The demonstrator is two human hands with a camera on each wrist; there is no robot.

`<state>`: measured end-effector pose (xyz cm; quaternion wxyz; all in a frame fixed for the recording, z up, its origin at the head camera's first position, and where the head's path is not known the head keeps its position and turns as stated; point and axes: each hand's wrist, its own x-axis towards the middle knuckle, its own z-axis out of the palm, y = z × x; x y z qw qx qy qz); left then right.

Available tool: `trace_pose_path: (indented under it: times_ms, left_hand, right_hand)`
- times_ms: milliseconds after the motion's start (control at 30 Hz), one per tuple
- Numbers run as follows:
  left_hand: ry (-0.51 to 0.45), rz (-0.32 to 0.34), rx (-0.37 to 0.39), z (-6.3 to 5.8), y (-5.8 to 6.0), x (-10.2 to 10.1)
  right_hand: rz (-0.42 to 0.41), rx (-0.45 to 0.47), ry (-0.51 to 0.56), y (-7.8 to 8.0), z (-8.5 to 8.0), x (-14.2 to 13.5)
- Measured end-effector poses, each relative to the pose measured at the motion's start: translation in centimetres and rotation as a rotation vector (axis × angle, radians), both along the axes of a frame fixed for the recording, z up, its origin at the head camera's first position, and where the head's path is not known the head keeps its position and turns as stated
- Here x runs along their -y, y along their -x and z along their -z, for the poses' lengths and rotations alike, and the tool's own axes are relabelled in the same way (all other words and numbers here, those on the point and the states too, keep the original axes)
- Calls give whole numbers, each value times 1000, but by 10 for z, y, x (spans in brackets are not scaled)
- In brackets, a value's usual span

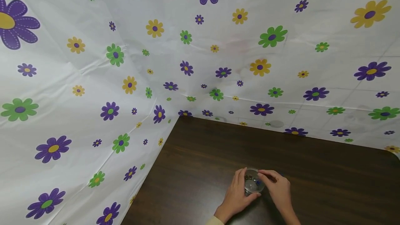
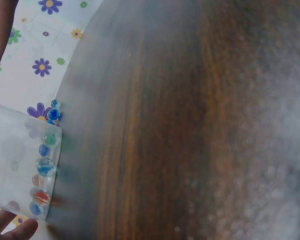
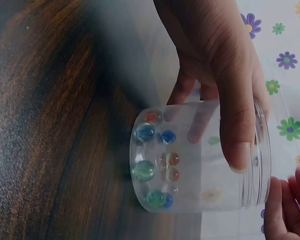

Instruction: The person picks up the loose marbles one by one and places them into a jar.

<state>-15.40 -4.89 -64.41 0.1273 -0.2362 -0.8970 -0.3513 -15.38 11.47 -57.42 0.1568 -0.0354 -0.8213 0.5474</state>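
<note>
A clear plastic jar (image 1: 251, 186) with a threaded rim stands on the table, several glass marbles (image 3: 145, 170) lying on its bottom. Around its side my left hand (image 1: 236, 194) grips it, the thumb (image 3: 239, 155) along the near wall just under the rim and fingers behind. My right hand (image 1: 277, 186) is at the rim on the right side, its fingertips (image 3: 277, 207) bent close to the jar's mouth. Whether those fingertips hold anything is hidden. Beyond the jar, a few loose blue marbles (image 2: 53, 114) lie on the table, mostly hidden by the right hand in the head view.
The dark wood-grain table (image 1: 200, 159) extends to both sides of the jar. A white sheet with flower prints (image 1: 218, 37) hangs along the table's back and left edges.
</note>
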Motion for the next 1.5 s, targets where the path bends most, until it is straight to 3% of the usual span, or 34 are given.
trace_pose_path:
  times_ms: [267, 567, 1033, 1500]
  left_hand:
    - [3, -16, 4, -1, -1, -1]
    - [21, -27, 5, -1, -1, -2]
    - [24, -39, 34, -3, -2, -1]
    - [24, -38, 39, -3, -2, -2]
  right_hand:
    - [88, 6, 29, 3, 3, -15]
    - [130, 53, 20, 5, 7, -30]
    - [239, 195, -51, 8, 23, -50]
    - [262, 231, -55, 10, 33, -60]
